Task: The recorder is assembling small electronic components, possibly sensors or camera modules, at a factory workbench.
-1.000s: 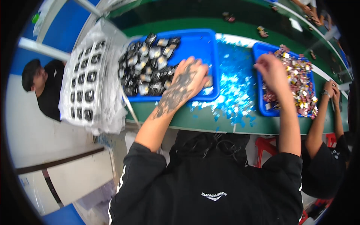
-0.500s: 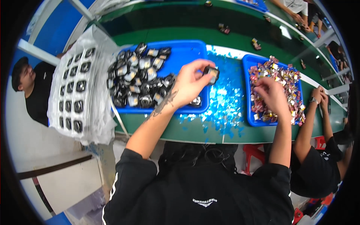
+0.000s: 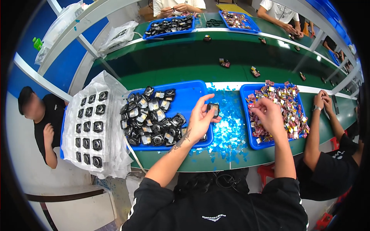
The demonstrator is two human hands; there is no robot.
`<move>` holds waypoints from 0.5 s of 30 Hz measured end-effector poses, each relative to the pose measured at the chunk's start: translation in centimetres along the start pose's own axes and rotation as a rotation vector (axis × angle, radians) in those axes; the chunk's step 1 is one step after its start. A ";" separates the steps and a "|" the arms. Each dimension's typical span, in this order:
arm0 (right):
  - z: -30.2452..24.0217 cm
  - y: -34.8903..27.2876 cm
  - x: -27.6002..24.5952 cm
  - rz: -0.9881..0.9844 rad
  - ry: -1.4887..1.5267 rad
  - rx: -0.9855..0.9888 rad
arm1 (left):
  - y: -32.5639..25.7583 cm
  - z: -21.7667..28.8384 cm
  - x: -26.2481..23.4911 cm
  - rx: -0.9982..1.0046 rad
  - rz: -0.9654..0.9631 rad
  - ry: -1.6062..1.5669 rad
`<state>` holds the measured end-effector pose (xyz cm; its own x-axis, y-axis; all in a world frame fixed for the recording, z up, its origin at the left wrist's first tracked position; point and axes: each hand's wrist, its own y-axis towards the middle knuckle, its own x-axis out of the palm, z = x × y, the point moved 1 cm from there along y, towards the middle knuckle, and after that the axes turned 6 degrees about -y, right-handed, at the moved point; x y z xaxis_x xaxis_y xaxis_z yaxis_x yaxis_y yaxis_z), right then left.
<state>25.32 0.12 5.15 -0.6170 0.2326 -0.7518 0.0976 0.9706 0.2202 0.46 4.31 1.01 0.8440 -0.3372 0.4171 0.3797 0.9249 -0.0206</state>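
Observation:
My left hand (image 3: 199,120) grips a black watch case (image 3: 213,110) between thumb and fingers, its open side with a pale inner part turned toward me. Under and beside that hand, a blue tray (image 3: 189,89) holds a heap of similar black cases (image 3: 157,127). My right hand (image 3: 269,118) hovers over the left part of a second blue tray (image 3: 252,143), thumb and fingertips pinched together. Whatever those fingertips hold, if anything, is too small to make out. Small pink, gold and white electronic parts (image 3: 295,121) fill this second tray.
Small blue film scraps (image 3: 228,134) litter the table between the trays. White plastic trays (image 3: 110,133) with black cases are stacked at left. Beyond runs a green conveyor belt (image 3: 165,65) bearing scattered parts. Co-workers sit at right and across; another person stands at left.
The view has tilted up, bringing the far side of the belt into sight. My left hand still holds the watch case. My right hand's fingers have drawn closer together over the parts tray.

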 end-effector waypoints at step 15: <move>1.7 -6.3 -3.3 0.494 -0.278 -0.245 | -36.2 -4.9 -8.8 0.167 1.015 1.102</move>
<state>28.04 -6.67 5.18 -0.3145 0.6904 -0.6514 0.1174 0.7093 0.6951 -18.82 -27.07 -6.41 0.5972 0.5505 -0.5834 -0.5058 0.8229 0.2588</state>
